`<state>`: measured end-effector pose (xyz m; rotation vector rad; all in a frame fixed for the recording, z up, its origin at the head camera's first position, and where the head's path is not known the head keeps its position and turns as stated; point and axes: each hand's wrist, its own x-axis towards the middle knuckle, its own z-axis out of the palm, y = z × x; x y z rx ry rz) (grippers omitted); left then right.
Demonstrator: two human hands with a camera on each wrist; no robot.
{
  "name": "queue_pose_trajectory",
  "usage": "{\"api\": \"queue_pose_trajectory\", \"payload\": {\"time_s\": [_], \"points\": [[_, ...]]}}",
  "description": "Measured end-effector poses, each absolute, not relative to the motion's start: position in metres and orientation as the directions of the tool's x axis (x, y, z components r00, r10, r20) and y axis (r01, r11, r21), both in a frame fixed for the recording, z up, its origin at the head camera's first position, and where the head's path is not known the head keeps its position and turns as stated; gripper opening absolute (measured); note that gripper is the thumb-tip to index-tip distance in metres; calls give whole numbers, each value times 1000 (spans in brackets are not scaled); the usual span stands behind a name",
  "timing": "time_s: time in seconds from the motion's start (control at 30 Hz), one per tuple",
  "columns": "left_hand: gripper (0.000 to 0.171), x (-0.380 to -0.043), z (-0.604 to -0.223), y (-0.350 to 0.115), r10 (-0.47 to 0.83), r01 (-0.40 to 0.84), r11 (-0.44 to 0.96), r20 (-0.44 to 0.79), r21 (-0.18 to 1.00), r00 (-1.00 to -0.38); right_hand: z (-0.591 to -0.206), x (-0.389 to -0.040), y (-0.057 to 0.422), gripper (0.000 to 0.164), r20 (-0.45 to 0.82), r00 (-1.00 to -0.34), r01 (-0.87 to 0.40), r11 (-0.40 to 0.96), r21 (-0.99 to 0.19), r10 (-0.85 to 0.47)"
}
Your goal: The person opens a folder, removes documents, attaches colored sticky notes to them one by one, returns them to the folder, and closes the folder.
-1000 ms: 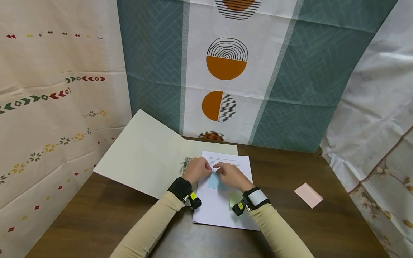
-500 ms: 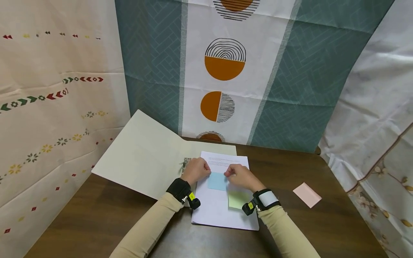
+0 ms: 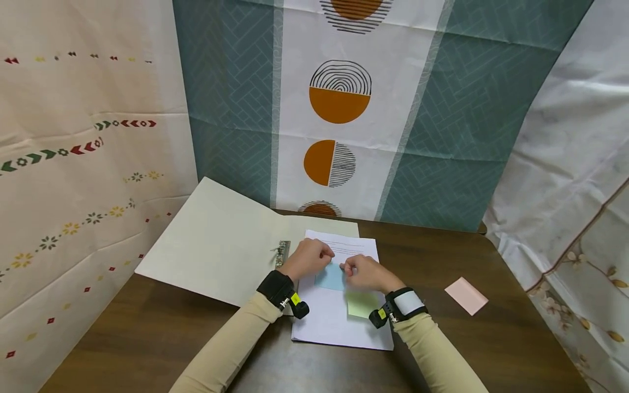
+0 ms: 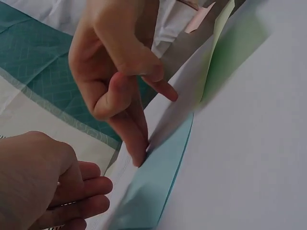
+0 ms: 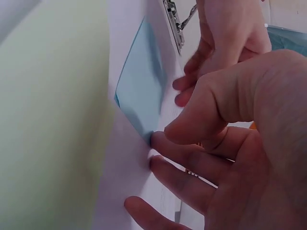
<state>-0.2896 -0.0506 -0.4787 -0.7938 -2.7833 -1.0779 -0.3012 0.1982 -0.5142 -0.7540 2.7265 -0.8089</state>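
A blue sticky note (image 3: 330, 278) lies on the upper part of a stack of white printed paper (image 3: 319, 322). My right hand (image 3: 368, 273) touches the note's upper right corner with a fingertip; in the right wrist view its thumb stands apart from that finger. Over the note's top edge is my left hand (image 3: 308, 257), fingers loosely bent and nothing between them. In the left wrist view the left fingers (image 4: 96, 184) stay off the blue note. A green sticky note (image 3: 362, 304) sits lower right on the paper, one edge lifting.
Beneath the paper, an open cream binder (image 3: 221, 240) spreads left, its cover raised off the table. Its metal ring mechanism (image 3: 282, 252) shows beside the left hand. A pink sticky note (image 3: 466, 296) lies on the brown table (image 3: 422, 338) at right. Fabric hangings (image 3: 236, 98) surround the table.
My right hand has moved right to the blue note's upper right corner. My left hand has shifted slightly right along the top edge. The binder's left cover has sunk a little.
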Motion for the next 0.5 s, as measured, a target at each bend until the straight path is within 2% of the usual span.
{"api": "queue_pose_trajectory", "payload": {"time_s": [0.1, 0.2, 0.5], "points": [[26, -293, -490, -48, 471, 533, 623, 269, 572, -840, -531, -313, 201, 17, -55, -848, -409, 716, -565, -528], [27, -289, -490, -46, 469, 530, 638, 265, 558, -843, -538, -317, 201, 19, -47, -845, -421, 715, -558, -533], [26, -280, -486, -61, 406, 462, 676, 232, 574, -884, -521, -304, 200, 18, -54, -852, -409, 728, -550, -520]]}}
